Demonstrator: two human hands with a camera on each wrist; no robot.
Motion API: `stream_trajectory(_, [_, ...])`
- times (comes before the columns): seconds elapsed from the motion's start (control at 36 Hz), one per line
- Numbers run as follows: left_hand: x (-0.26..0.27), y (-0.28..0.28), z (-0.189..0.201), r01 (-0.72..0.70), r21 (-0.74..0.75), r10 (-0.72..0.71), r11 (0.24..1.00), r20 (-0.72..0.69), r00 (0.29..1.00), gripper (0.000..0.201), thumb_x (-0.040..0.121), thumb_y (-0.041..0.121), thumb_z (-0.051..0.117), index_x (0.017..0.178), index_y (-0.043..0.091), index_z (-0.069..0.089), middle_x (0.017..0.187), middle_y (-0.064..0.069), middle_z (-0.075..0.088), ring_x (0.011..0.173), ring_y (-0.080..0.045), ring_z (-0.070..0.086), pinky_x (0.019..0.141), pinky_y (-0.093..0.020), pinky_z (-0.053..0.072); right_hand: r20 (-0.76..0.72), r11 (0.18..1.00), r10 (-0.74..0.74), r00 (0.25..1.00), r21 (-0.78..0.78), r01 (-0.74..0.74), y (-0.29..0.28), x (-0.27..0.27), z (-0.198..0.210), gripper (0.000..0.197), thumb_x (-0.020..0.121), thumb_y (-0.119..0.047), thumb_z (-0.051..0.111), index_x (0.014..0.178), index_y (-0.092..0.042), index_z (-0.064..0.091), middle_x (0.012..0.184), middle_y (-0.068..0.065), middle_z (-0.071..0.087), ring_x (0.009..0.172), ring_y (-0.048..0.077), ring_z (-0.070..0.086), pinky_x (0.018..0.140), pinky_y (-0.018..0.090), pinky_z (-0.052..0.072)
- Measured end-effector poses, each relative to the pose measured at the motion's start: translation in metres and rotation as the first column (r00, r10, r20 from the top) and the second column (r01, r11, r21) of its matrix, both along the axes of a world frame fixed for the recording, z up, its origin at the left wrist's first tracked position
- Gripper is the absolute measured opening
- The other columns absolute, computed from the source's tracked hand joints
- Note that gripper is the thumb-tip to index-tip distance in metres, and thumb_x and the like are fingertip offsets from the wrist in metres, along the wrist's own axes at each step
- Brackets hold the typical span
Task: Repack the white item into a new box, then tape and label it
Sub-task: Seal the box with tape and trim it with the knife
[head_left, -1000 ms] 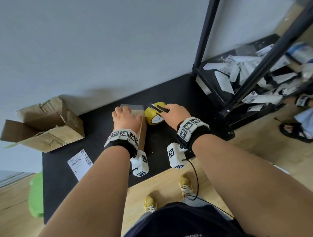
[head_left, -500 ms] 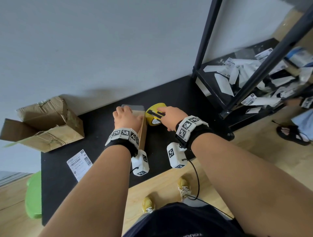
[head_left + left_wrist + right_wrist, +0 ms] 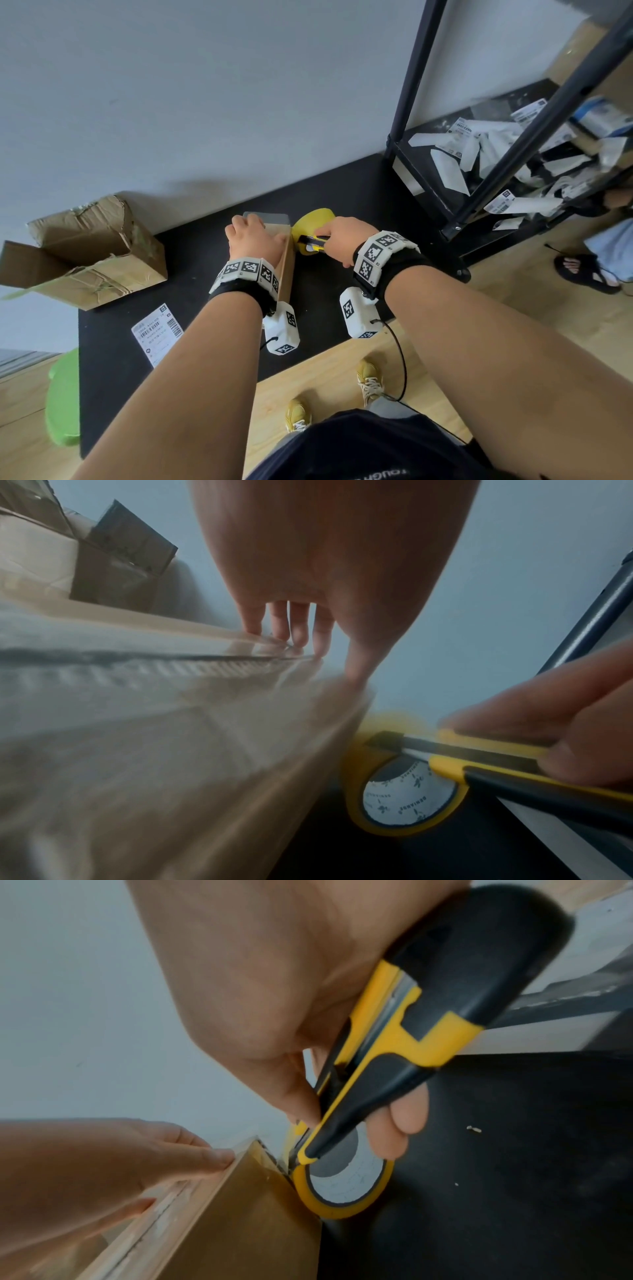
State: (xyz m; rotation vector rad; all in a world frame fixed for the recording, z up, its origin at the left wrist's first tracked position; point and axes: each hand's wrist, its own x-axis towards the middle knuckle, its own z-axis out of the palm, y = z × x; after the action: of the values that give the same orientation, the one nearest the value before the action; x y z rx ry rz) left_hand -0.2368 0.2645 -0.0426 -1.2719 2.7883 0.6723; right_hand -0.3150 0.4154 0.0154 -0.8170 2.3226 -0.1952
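Observation:
A narrow brown cardboard box lies on the black mat, with clear tape along its top seam. My left hand presses flat on the box's far end, fingers reaching to its edge. My right hand grips a yellow-and-black utility knife, its tip at the box's far right corner. A yellow tape roll stands against that corner, just behind the knife tip. The white item is not visible.
A torn open old box sits at the left by the wall. A shipping label lies on the mat near me. A black metal rack with scattered labels stands at the right. A green object lies on the floor left; another person's sandalled foot is at the right.
My right hand has moved left and slightly toward me, bringing the knife tip from over the tape roll to the box's corner. The left hand has stayed on the box.

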Motion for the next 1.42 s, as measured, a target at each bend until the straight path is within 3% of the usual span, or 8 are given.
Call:
stream_trajectory(0.06, [0.0, 0.0, 0.001, 0.003, -0.001, -0.003, 1.0, 0.002, 1.0, 0.053, 0.087, 0.041, 0.06, 0.127, 0.009, 0.046, 0.131, -0.011, 0.037, 0.123, -0.03, 0.032, 0.102, -0.037, 0.034, 0.006, 0.998, -0.044, 0.999, -0.034, 0.044, 0.001, -0.002, -0.001, 0.045, 0.097, -0.022, 0.045, 0.142, -0.027, 0.046, 0.136, 0.007, 0.053, 0.106, 0.025, 0.061, 0.091, 0.035, 0.052])
stream_trajectory(0.17, [0.0, 0.0, 0.001, -0.008, 0.007, 0.007, 1.0, 0.004, 1.0, 0.053, 0.085, 0.039, 0.059, 0.127, 0.009, 0.046, 0.129, -0.011, 0.038, 0.122, -0.029, 0.033, 0.102, -0.037, 0.034, -0.007, 0.979, -0.159, 0.987, -0.131, 0.157, 0.001, -0.008, -0.001, 0.048, 0.091, -0.015, 0.043, 0.135, -0.031, 0.053, 0.133, 0.001, 0.056, 0.068, 0.014, 0.053, 0.07, 0.031, 0.052])
stream_trajectory(0.36, [-0.003, 0.005, -0.001, -0.064, 0.027, 0.065, 0.998, -0.014, 0.998, 0.049, 0.08, 0.027, 0.053, 0.125, 0.009, 0.045, 0.125, -0.01, 0.039, 0.119, -0.029, 0.033, 0.102, -0.038, 0.035, 0.013, 0.855, -0.461, 0.887, -0.262, 0.448, 0.006, -0.024, -0.011, 0.031, 0.091, -0.024, 0.046, 0.119, -0.023, 0.06, 0.098, 0.002, 0.067, 0.08, 0.025, 0.068, 0.079, 0.041, 0.057])
stream_trajectory(0.44, [-0.004, 0.007, -0.003, -0.091, 0.005, 0.091, 0.996, -0.043, 0.995, 0.044, 0.082, 0.025, 0.05, 0.121, 0.008, 0.047, 0.125, -0.011, 0.041, 0.118, -0.03, 0.034, 0.102, -0.04, 0.036, 0.041, 0.819, -0.523, 0.852, -0.254, 0.515, 0.013, -0.028, -0.027, 0.039, 0.093, -0.02, 0.043, 0.129, -0.024, 0.055, 0.11, 0.004, 0.065, 0.094, 0.027, 0.064, 0.083, 0.037, 0.052])
stream_trajectory(0.58, [-0.008, 0.012, -0.006, -0.087, -0.084, 0.084, 0.993, -0.038, 0.996, 0.058, 0.082, 0.05, 0.053, 0.12, 0.007, 0.047, 0.121, -0.011, 0.043, 0.116, -0.031, 0.037, 0.101, -0.039, 0.035, 0.108, 0.765, -0.612, 0.783, -0.169, 0.621, 0.021, -0.027, -0.057, 0.051, 0.092, -0.02, 0.037, 0.142, -0.032, 0.044, 0.132, 0.007, 0.055, 0.116, 0.028, 0.053, 0.096, 0.04, 0.046])
stream_trajectory(0.83, [-0.014, 0.018, -0.021, -0.131, -0.238, 0.119, 0.962, -0.063, 0.991, 0.066, 0.071, 0.05, 0.054, 0.119, 0.005, 0.048, 0.116, -0.01, 0.046, 0.11, -0.031, 0.041, 0.095, -0.039, 0.035, -0.072, 0.85, -0.52, 0.851, 0.051, 0.524, 0.029, -0.026, -0.099, 0.055, 0.094, -0.024, 0.046, 0.147, -0.031, 0.032, 0.138, 0.014, 0.042, 0.126, 0.034, 0.042, 0.101, 0.045, 0.038])
stream_trajectory(1.22, [-0.015, 0.017, -0.024, -0.148, -0.259, 0.135, 0.955, -0.065, 0.989, 0.06, 0.066, 0.047, 0.059, 0.11, 0.007, 0.049, 0.113, -0.009, 0.046, 0.108, -0.03, 0.041, 0.094, -0.037, 0.034, -0.033, 0.892, -0.438, 0.899, 0.108, 0.439, 0.026, -0.027, -0.125, 0.084, 0.083, -0.028, 0.072, 0.15, -0.021, 0.021, 0.145, 0.015, 0.033, 0.13, 0.033, 0.04, 0.097, 0.043, 0.043])
stream_trajectory(1.42, [-0.016, 0.017, -0.021, -0.136, -0.246, 0.128, 0.959, -0.051, 0.99, 0.059, 0.068, 0.047, 0.059, 0.11, 0.008, 0.048, 0.114, -0.009, 0.045, 0.108, -0.03, 0.04, 0.093, -0.036, 0.033, -0.107, 0.84, -0.509, 0.854, -0.28, 0.466, 0.011, -0.04, -0.104, 0.041, 0.089, -0.012, 0.054, 0.13, -0.011, 0.048, 0.13, 0.013, 0.047, 0.121, 0.031, 0.045, 0.094, 0.037, 0.041])
